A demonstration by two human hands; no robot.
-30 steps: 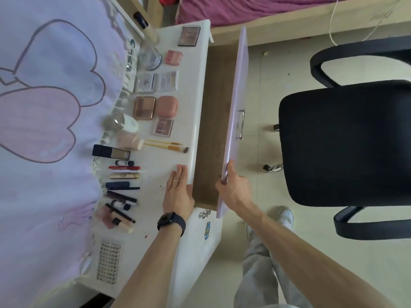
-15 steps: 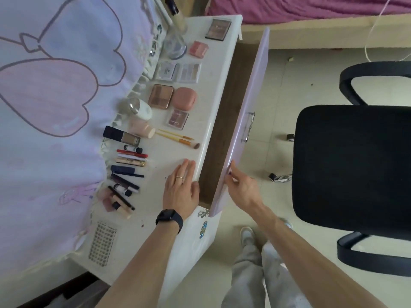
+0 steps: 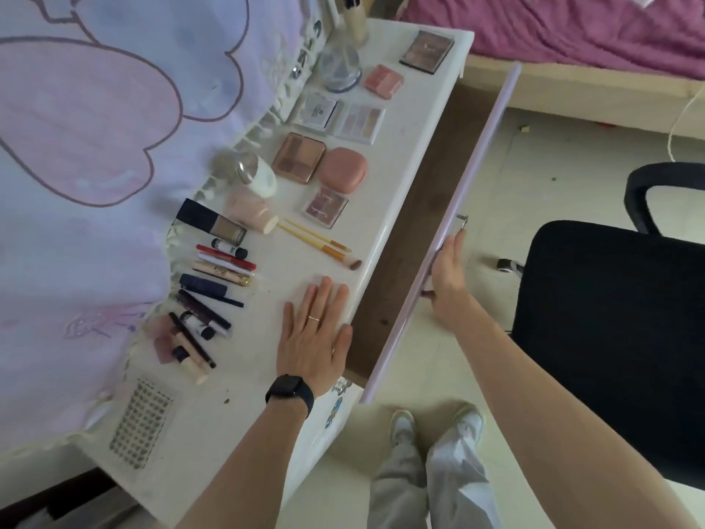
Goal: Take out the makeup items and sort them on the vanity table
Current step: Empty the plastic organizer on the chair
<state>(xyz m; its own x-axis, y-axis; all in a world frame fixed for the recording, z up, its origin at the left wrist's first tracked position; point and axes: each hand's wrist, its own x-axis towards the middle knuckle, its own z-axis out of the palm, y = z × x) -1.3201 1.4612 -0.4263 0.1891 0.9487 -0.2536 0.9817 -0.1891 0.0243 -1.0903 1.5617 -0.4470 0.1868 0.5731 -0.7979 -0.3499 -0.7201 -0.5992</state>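
the left hand's fingers (image 3: 324, 295) lie straight and spread, gripping nothing, the left hand (image 3: 313, 337) pressed flat on the vanity table (image 3: 412, 120) right at its front edge. the right hand's fingers (image 3: 456, 246) run along the outer face of the drawer front (image 3: 484, 154) with the thumb tucked to the inner side, so the right hand (image 3: 448, 276) pinches the panel just below the handle (image 3: 462, 220). the makeup items (image 3: 299, 157) are all up on the tabletop: palettes and compacts toward the far end, tubes and pencils (image 3: 217, 269) in a row by the left hand, two brushes (image 3: 320, 242) between. the drawer floor (image 3: 416, 192) shows bare wood, so to me the sorting looks done and the step is closing the drawer. i'd push close to the handle so the front goes in square, ease it slowly so the round tubes don't roll, and draw the left thumb back from the table edge before the gap shuts.
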